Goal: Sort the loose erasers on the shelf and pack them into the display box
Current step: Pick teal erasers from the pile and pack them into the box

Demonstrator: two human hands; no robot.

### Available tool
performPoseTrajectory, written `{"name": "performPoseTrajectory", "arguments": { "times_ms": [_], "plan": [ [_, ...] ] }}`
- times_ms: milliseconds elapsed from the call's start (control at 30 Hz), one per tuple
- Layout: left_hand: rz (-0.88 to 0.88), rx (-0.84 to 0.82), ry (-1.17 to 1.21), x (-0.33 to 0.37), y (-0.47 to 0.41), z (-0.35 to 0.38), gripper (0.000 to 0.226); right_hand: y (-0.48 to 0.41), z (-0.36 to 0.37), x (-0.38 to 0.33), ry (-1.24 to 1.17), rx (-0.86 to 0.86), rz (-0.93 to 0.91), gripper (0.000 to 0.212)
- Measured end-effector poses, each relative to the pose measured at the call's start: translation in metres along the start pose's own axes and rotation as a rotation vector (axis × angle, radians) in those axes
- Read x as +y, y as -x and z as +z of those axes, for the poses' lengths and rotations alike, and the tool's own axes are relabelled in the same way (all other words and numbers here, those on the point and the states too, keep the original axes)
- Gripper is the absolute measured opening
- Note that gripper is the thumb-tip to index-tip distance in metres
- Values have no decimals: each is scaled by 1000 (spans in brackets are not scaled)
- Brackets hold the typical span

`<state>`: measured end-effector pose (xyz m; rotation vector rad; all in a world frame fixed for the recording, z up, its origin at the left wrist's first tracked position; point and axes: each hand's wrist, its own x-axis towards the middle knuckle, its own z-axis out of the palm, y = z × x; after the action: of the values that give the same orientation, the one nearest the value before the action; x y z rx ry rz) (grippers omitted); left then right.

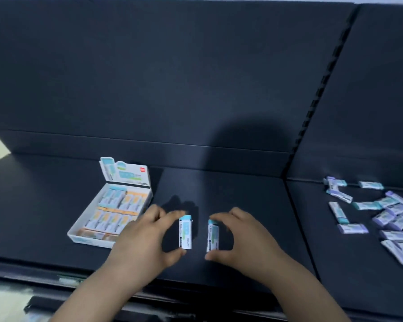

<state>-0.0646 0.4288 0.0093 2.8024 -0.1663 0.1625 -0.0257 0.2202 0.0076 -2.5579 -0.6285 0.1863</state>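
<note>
Left hand [147, 238] pinches left eraser [186, 233], right hand [240, 238] right eraser [213, 235], over open shelf [219, 189] between box [79, 238] and pile [391, 217]

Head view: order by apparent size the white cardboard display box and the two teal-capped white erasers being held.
Largest: white cardboard display box. Then the teal-capped white eraser in the left hand and its twin in the right hand: alike, so unranked.

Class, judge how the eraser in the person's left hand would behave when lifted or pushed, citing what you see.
Probably stiff: the eraser shows a straight block shape while pinched end to end by the left hand. Likely light, since a mere pinch holds it. Its flat sides suggest sliding on the shelf, not rolling.
</note>
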Motion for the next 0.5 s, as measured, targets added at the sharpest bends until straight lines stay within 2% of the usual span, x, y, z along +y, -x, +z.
{"name": "performPoseTrajectory", "arguments": {
  "times_ms": [367, 500],
  "plan": [
    [-193, 112, -31, -82, 7, -23, 71, -49, 12, -44, 11, -32, -81, 72],
    [-201, 80, -52, -113, -4, -40, 70, -71, 20, -65, -1, 10, -63, 73]
  ]
}}
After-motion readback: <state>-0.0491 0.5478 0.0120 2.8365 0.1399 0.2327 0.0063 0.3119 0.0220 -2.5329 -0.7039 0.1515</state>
